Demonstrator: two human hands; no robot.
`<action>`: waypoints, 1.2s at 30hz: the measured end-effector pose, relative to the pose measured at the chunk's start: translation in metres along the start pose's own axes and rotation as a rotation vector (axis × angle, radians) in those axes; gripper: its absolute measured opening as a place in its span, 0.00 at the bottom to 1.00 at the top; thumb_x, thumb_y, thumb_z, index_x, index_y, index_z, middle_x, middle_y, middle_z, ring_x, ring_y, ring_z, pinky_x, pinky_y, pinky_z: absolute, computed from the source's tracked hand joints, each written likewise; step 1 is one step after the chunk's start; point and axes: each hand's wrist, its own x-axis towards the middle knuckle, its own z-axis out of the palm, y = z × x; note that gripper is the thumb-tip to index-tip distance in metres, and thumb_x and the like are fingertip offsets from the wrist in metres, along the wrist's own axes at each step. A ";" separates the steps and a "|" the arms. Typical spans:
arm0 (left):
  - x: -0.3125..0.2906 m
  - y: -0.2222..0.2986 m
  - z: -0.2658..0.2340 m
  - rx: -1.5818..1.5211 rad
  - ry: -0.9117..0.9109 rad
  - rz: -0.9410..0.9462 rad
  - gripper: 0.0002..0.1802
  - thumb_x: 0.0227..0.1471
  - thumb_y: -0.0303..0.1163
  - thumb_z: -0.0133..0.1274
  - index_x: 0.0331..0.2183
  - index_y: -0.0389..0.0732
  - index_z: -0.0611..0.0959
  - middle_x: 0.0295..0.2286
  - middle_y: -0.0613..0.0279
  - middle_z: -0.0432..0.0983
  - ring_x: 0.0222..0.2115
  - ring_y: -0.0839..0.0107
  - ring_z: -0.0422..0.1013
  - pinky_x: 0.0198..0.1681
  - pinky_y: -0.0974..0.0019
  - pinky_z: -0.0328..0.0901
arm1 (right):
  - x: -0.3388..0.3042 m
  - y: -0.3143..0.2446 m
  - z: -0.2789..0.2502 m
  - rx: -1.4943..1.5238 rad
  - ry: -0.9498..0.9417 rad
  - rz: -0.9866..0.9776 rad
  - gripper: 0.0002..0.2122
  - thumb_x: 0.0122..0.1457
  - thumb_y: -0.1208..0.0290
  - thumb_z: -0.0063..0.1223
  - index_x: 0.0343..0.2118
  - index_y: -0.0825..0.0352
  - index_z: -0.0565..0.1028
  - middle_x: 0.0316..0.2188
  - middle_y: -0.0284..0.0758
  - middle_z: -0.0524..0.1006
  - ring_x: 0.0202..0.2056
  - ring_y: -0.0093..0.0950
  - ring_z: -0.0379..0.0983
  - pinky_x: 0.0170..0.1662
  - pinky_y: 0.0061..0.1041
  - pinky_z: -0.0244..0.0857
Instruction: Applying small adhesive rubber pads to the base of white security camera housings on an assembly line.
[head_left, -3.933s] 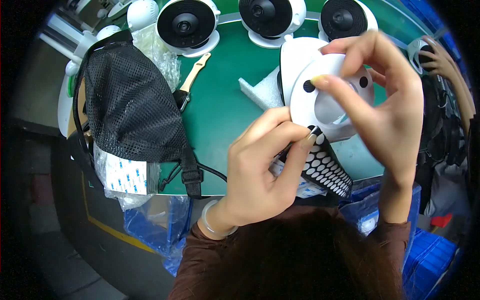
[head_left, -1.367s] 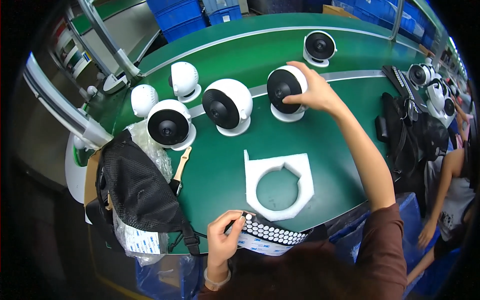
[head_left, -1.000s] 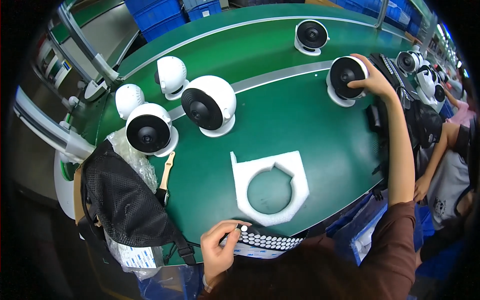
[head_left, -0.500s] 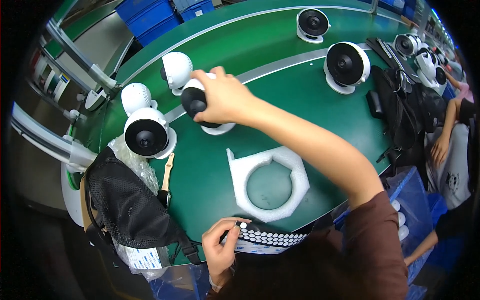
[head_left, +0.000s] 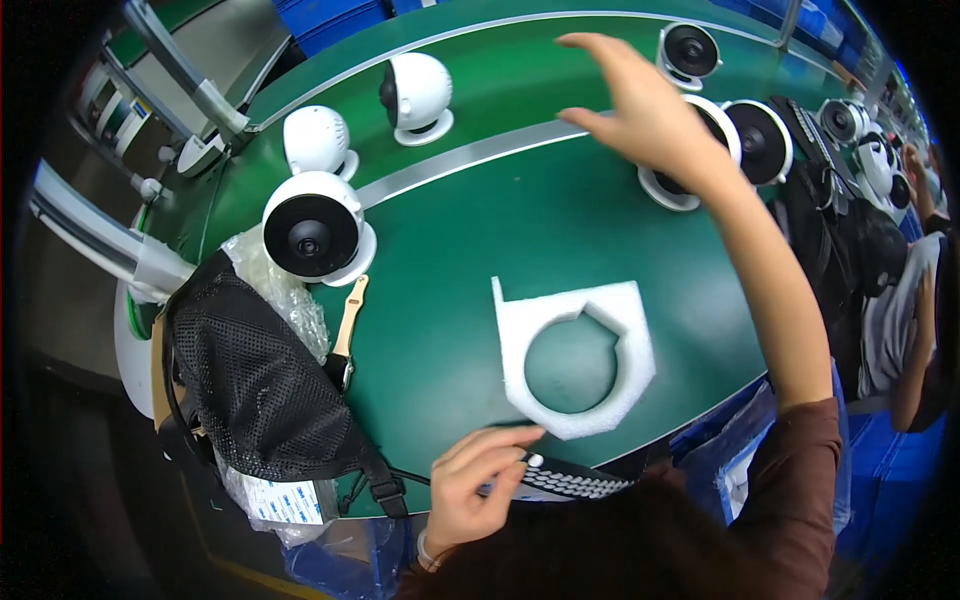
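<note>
My left hand (head_left: 475, 485), at the near table edge, pinches a dark sheet of round white pads (head_left: 585, 486). One loose-looking white pad (head_left: 535, 460) shows by its fingertips. My right hand (head_left: 650, 115) is raised at the right, thumb and fingers spread, with nothing in it. Partly hidden behind its wrist stands a white round camera (head_left: 668, 192) on a disc base, close beside another white camera with a black face (head_left: 757, 145). A white foam frame (head_left: 635, 345) with a round hole lies flat, just beyond my left hand.
Three white cameras (head_left: 313, 235) (head_left: 316, 142) (head_left: 420, 95) stand at the left; another (head_left: 690, 52) is far right. A black mesh bag (head_left: 265, 390) and a wristwatch (head_left: 350, 320) lie left. Black bags (head_left: 820, 220) and a co-worker's arm (head_left: 915, 350) are at the right.
My right hand has moved right and let go of the camera it gripped, which now stands beside the right-hand one. My left hand keeps the pad sheet. The whole view has shifted slightly.
</note>
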 end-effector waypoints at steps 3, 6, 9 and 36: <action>0.008 -0.003 0.003 0.209 -0.153 0.228 0.03 0.37 0.24 0.53 0.21 0.37 0.76 0.45 0.50 0.68 0.52 0.48 0.57 0.53 0.49 0.51 | 0.027 -0.023 0.059 0.109 -0.116 0.055 0.34 0.40 0.65 0.62 0.52 0.63 0.58 0.46 0.46 0.66 0.47 0.41 0.64 0.48 0.35 0.62; 0.017 0.002 0.009 0.251 -0.334 0.211 0.03 0.40 0.26 0.54 0.21 0.38 0.76 0.51 0.51 0.61 0.54 0.50 0.53 0.55 0.46 0.44 | 0.046 -0.027 0.122 0.060 -0.063 0.106 0.44 0.38 0.61 0.64 0.58 0.52 0.48 0.54 0.52 0.55 0.53 0.52 0.54 0.50 0.48 0.58; 0.019 0.003 0.011 0.234 -0.345 0.158 0.05 0.42 0.26 0.51 0.20 0.37 0.75 0.52 0.51 0.59 0.55 0.51 0.53 0.53 0.48 0.48 | 0.060 -0.028 0.161 -0.041 -0.117 0.157 0.53 0.34 0.57 0.67 0.59 0.47 0.39 0.58 0.51 0.46 0.56 0.55 0.46 0.48 0.59 0.53; -0.003 0.013 0.011 -0.028 -0.013 0.029 0.02 0.37 0.22 0.55 0.21 0.35 0.78 0.52 0.26 0.46 0.53 0.40 0.53 0.53 0.58 0.51 | -0.013 -0.090 -0.044 0.623 -1.357 0.366 0.40 0.35 0.38 0.55 0.39 0.76 0.71 0.35 0.47 0.74 0.35 0.37 0.73 0.37 0.27 0.68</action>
